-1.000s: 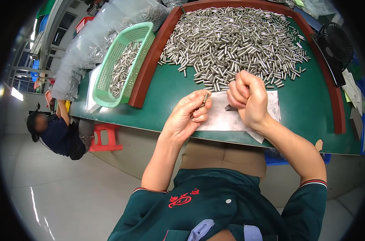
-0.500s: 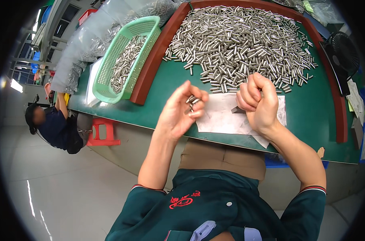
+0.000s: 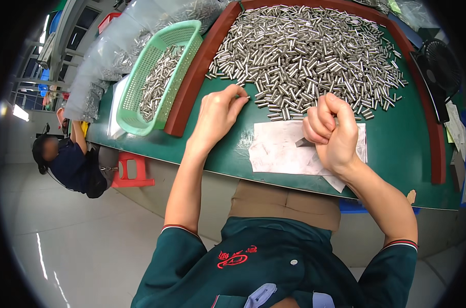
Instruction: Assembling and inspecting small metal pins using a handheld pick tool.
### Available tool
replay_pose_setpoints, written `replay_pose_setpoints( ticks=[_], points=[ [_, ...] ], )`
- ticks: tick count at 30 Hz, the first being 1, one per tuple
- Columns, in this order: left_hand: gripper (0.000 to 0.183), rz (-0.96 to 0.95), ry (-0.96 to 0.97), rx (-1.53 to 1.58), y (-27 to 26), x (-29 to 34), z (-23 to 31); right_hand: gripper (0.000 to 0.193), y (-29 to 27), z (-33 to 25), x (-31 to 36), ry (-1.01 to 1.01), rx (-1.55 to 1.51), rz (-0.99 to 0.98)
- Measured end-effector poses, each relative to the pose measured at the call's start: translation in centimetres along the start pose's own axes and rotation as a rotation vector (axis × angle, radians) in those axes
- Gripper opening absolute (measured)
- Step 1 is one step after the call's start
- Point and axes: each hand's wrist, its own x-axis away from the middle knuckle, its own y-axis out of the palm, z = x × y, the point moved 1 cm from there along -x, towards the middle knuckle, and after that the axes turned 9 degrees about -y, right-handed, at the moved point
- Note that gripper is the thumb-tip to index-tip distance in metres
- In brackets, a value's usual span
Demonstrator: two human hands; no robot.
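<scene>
The left hand reaches forward over the green table, its thumb and forefinger pinched narrowly together on a small metal pin at the near edge of the pile of metal pins. This pile spreads across the table from 11 o'clock to 2 o'clock of the hands, bounded by a raised reddish-brown border.

The right hand is curled into a closed fist above a white sheet of paper, which lies flat on the table at 6 o'clock of the pile. A small dark tool tip projects from the underside of the fist at its 9 o'clock side, just over the paper; how much of it the fist encloses cannot be told.

At 10 o'clock of the left hand, outside the border, a green plastic basket holds further pins. Beyond it, at 11 o'clock, lie clear plastic bags of similar parts. A black fan stands at 2 o'clock of the right hand, near the table's far right edge.

At 8 o'clock of the basket, below table level, another person in dark clothing sits beside a red stool on the pale floor.
</scene>
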Motion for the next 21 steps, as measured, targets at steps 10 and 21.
replay_pose_setpoints(
  ticks=[10,21],
  points=[
    [0.008,-0.582,-0.448,1.744,1.3,2.9,0.0,0.038,0.1,-0.2,-0.1,0.033,-0.028,0.036],
    [0.012,-0.537,-0.473,1.689,1.5,2.9,0.2,0.037,0.2,-0.2,-0.1,0.029,0.002,0.035]
  ],
)
